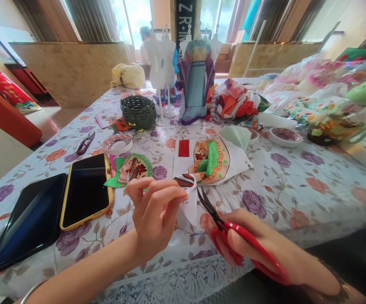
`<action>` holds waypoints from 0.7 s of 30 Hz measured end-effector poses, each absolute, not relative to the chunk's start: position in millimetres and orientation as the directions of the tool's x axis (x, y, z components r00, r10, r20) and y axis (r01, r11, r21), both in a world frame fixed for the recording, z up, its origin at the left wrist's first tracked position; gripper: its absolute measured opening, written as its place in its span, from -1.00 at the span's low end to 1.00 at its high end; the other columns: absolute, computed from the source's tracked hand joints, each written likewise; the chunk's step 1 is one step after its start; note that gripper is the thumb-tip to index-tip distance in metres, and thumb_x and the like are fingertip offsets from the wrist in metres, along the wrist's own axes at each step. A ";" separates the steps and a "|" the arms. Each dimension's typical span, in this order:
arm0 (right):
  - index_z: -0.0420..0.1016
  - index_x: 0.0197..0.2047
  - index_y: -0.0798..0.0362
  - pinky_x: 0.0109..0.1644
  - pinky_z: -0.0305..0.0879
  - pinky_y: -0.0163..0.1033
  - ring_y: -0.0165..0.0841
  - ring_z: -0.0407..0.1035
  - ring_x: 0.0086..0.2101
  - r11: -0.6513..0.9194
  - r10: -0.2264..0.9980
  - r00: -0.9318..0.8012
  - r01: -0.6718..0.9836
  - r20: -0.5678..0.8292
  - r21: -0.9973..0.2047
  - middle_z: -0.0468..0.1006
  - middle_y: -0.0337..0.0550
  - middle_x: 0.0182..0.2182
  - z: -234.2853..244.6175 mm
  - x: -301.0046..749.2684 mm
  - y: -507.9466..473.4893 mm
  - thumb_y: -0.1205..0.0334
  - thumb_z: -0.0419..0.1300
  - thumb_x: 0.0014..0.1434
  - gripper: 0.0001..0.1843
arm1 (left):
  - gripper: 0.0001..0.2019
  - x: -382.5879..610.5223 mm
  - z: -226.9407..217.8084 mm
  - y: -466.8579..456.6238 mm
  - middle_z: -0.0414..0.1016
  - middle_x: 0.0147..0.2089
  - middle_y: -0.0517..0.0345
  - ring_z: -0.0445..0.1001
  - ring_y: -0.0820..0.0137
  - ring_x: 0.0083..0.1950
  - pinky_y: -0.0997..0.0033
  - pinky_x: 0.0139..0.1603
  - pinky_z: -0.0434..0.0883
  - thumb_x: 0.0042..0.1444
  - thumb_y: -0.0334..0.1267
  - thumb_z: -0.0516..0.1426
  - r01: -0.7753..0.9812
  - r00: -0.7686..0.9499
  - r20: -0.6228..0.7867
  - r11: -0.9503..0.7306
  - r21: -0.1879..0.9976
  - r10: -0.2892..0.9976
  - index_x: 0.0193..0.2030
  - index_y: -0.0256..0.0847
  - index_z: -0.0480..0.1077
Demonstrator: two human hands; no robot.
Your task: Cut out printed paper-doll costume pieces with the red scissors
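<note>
The left hand point(157, 211) pinches a printed fabric piece point(187, 198) between thumb and fingertips, holding it up off the surface with its red-patterned edge on top and the white part hanging below. Just to its right, the right hand point(252, 249) is closed through the red handles of the scissors point(233, 232), whose dark blades stand open with their tips at the fabric's edge. To cut cleanly here, I judge it best to keep the fabric taut, feed it into the blades by turning the pinching hand, and close the blades in short bites along the printed outline.

The left forearm comes in from the lower left, wrist bent so the fingers curl rightward; the right forearm enters from the lower right, wrist low, blades aimed up and left.

Beyond the hands lies a printed sheet point(214, 162) with a green and orange figure; left of the left hand, a yellow-cased phone point(86, 192) and a dark tablet point(28, 221) rest on the floral surface point(297, 190).
</note>
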State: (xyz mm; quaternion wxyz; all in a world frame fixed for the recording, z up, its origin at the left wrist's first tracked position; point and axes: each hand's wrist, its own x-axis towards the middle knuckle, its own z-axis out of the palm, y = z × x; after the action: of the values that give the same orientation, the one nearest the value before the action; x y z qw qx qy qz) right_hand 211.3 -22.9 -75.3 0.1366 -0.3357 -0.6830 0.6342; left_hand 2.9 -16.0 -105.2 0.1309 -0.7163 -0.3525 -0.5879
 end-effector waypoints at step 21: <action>0.27 -0.63 0.04 -0.34 0.29 -0.19 -0.37 0.25 -0.54 -0.022 0.383 -0.910 0.162 -0.158 -0.987 0.31 -0.22 -0.65 -77.8 204.7 6.3 -0.46 -0.18 0.24 -0.22 | -0.77 1.2 -115.5 -7.3 0.48 -0.07 0.02 0.49 0.34 -0.03 0.28 -0.09 0.55 0.23 -0.38 0.15 0.325 0.048 0.828 -0.793 0.515 0.558 0.02 -0.11 0.36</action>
State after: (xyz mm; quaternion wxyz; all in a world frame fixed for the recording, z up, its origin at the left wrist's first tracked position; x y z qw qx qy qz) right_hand 204.7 6.3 -77.8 0.0805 -0.1962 -0.6945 0.6875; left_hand 1.2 -7.3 -115.5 -0.0945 -0.7178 -0.3075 -0.6175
